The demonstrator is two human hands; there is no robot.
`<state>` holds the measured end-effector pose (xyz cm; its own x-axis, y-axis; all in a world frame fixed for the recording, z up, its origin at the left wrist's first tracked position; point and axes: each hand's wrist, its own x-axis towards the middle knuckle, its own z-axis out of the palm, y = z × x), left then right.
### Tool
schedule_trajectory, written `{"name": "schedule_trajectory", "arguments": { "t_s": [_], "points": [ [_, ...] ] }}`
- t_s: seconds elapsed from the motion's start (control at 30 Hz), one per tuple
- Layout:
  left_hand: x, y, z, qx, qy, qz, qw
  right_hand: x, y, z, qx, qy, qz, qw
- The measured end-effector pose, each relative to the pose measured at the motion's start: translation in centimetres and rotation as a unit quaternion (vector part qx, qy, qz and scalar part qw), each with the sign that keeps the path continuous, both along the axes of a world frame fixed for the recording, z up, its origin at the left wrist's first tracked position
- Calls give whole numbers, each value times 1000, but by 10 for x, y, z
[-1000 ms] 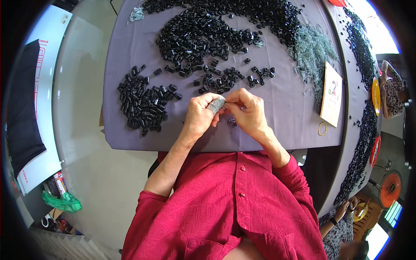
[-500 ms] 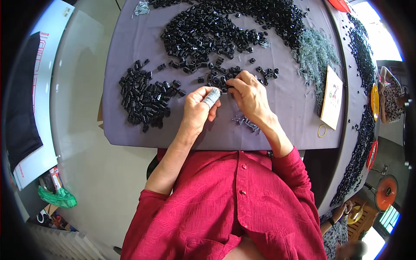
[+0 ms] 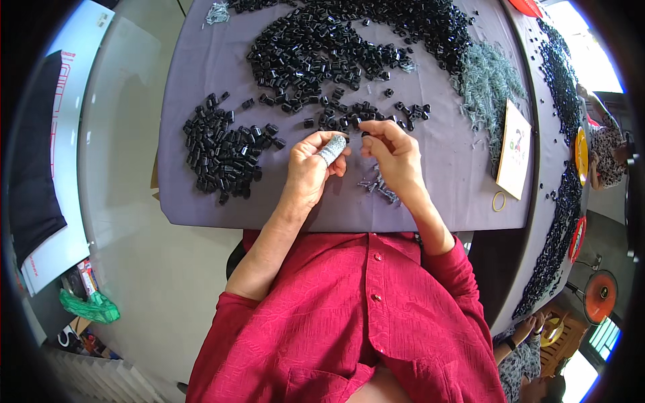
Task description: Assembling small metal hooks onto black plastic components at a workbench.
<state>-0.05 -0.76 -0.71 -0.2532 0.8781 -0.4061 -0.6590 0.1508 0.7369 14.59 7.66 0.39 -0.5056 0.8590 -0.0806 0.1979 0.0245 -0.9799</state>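
My left hand [image 3: 310, 171], its thumb wrapped in a grey speckled covering [image 3: 332, 149], is closed in a pinch at the table's near middle; what it grips is mostly hidden behind the thumb. Just to its right, my right hand [image 3: 398, 161] pinches a small black plastic piece [image 3: 366, 134] between thumb and forefinger. Beyond the fingertips lies a loose group of similar black pieces [image 3: 329, 121]. Several silver screws [image 3: 381, 188] are scattered under and beside my right wrist.
A pile of black pieces [image 3: 222, 151] sits at the left, and a larger heap [image 3: 302, 57] spreads across the back. Screws form a mound [image 3: 487, 80] at the right, near a printed board [image 3: 514, 151] and a yellow ring [image 3: 498, 201]. Other people are along the adjoining table.
My right hand has drawn back slightly from the loose black pieces and turned, now with a small black piece at its fingertips. My left hand has shifted slightly right.
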Motion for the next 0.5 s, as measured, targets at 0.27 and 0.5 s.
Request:
{"name": "schedule_trajectory", "arguments": {
  "t_s": [0.27, 0.5],
  "points": [
    [3, 4, -2, -10, -4, -17, 1000, 1, -10, 4, -175, 154, -74, 970],
    [5, 5, -2, -11, 22, -16, 1000, 1, -11, -7, -149, 170, -87, 970]
  ]
}}
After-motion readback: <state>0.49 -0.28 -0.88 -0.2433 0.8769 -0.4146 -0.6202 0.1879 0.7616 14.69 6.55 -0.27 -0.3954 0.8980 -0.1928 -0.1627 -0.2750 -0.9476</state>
